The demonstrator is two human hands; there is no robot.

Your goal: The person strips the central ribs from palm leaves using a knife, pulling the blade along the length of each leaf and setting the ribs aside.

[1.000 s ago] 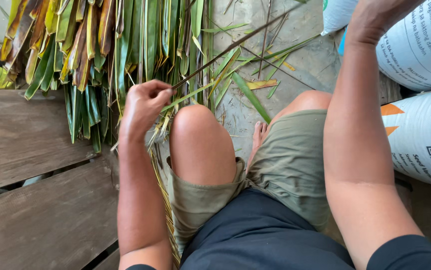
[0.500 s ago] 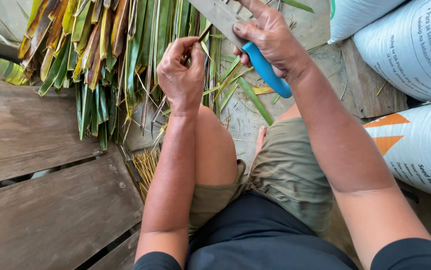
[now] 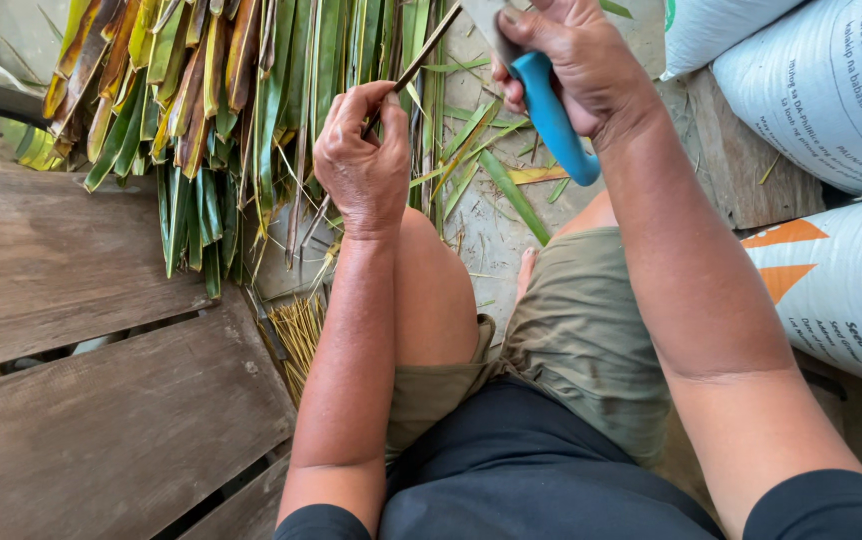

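Knife (image 3: 549, 105) has moved up toward 12 o'clock; right hand (image 3: 576, 60) grips it, left hand (image 3: 361, 165) pinches a thin leaf rib (image 3: 426, 50), I think.

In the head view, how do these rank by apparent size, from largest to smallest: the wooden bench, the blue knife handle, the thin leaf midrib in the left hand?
1. Wooden bench, by far the largest.
2. Blue knife handle, held in the right hand.
3. Thin leaf midrib, pinched by the left hand.

The last two are unsure: the midrib looks about as long, only thinner.
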